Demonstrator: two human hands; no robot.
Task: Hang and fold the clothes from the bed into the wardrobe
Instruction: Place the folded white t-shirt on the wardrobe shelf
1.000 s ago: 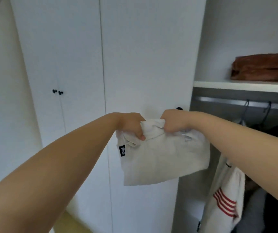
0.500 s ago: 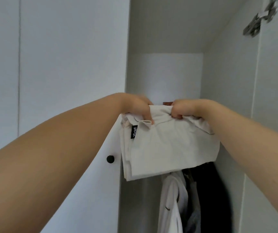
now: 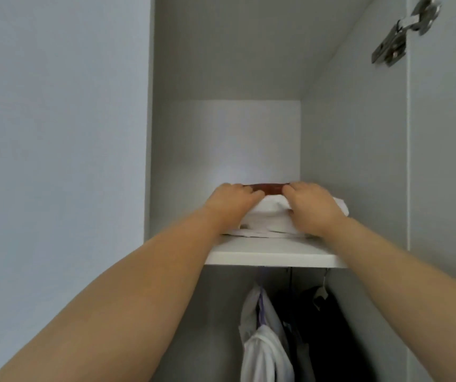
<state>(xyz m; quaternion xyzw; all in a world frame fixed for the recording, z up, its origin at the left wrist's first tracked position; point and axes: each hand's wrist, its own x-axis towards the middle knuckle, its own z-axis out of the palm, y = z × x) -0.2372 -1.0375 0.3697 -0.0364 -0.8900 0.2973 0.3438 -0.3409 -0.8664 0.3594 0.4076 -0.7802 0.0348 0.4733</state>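
Now both your hands gripped the folded white cloth [image 3: 265,216]. Your left hand [image 3: 232,201] and your right hand [image 3: 313,206] had their fingers curled over its far edge, one hand on each side, with a small gap between them. The cloth lay under your hands on the white shelf [image 3: 273,255]. Just behind your fingers sat a red-brown folded thing [image 3: 266,188]. Well below your hands hung a white shirt [image 3: 265,351] and dark clothes [image 3: 317,323]. A moment before, you held the cloth up in the air and it hung down from your hands. This time it rested flat on the shelf.
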